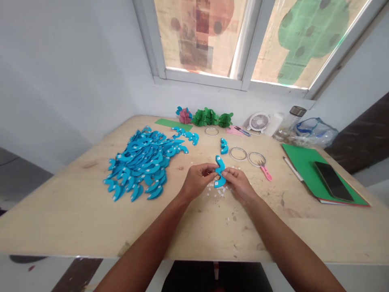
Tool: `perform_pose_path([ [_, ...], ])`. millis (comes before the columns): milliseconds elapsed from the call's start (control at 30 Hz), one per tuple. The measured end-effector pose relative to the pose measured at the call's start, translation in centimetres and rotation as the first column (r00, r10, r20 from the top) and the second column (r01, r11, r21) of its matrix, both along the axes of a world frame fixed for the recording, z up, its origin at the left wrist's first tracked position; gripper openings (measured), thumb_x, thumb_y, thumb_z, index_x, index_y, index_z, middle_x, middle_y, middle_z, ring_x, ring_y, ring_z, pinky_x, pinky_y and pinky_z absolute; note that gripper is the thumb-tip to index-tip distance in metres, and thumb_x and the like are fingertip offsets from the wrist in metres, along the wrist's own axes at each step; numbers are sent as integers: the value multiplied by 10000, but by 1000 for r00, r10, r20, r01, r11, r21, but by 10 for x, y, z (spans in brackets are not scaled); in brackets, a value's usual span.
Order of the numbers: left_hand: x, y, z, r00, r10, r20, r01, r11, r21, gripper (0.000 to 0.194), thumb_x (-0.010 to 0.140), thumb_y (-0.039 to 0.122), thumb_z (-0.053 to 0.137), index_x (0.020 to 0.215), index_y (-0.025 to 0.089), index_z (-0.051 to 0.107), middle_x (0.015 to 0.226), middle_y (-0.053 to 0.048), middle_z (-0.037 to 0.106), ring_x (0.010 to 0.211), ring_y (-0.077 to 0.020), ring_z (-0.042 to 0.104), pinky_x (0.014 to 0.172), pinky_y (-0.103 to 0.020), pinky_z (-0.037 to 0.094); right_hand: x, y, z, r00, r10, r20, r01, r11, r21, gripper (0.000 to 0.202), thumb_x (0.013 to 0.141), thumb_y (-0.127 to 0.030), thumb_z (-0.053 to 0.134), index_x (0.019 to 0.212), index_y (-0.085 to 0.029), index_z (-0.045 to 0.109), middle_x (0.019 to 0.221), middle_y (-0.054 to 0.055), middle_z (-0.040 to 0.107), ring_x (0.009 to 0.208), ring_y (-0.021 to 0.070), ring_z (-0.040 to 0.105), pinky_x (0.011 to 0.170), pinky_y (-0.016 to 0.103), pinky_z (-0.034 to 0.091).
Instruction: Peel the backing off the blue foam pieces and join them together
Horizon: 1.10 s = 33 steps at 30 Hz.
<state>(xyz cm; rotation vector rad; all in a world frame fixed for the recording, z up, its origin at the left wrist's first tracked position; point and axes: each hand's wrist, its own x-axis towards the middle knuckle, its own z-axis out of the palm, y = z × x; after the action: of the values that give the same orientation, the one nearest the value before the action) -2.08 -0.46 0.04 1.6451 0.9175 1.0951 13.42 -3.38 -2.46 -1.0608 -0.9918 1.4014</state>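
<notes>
Over a pale wooden worktop (91,227), two bare hands held a blue wavy piece (220,163).
A heap of blue cut-outs (146,156) lay to the left; near the middle, the left hand (197,179) and right hand (240,185) had their fingers pinched closed on the piece's opposite sides, with tiny white scraps (219,192) scattered below.

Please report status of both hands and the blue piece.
Both hands, left and right, on blue piece. White scraps beneath. Pink-handled tool lies right, clear of hands.
</notes>
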Motion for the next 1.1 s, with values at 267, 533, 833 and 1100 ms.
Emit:
perform_pose_path([
  [267,5,-4,-1,997,-68,-35,68,997,23,167,680,186,595,816,168,689,743,-16,703,667,-147,636,631,-237,504,-1,2,-3,999,-49,-2,49,999,3,238,616,-365,729,705,-169,626,579,-15,602,512,108,511,522,234,373],
  [533,6,-3,-7,999,-26,-37,27,999,27,178,666,197,613,831,146,655,736,-30,679,674,-150,627,636,-247,500,-2,3,-6,997,-72,27,71,996,53,232,633,-365,716,705,-166,622,584,-14,605,509,102,513,512,227,380],
  [833,7,-4,-8,994,-73,82,80,992,-95,244,665,230,638,894,147,622,719,-15,637,652,-130,596,578,-226,493,-2,5,-10,990,-124,60,119,989,84,233,632,-373,706,665,-170,597,557,-26,586,469,96,487,476,222,366],
  [1100,6,-2,-9,994,-106,13,106,994,-37,173,682,225,627,835,145,636,748,-22,655,667,-127,595,610,-226,490,-2,3,-4,996,-79,28,78,996,36,230,636,-366,707,668,-166,598,548,-22,577,505,104,505,492,220,375],
])
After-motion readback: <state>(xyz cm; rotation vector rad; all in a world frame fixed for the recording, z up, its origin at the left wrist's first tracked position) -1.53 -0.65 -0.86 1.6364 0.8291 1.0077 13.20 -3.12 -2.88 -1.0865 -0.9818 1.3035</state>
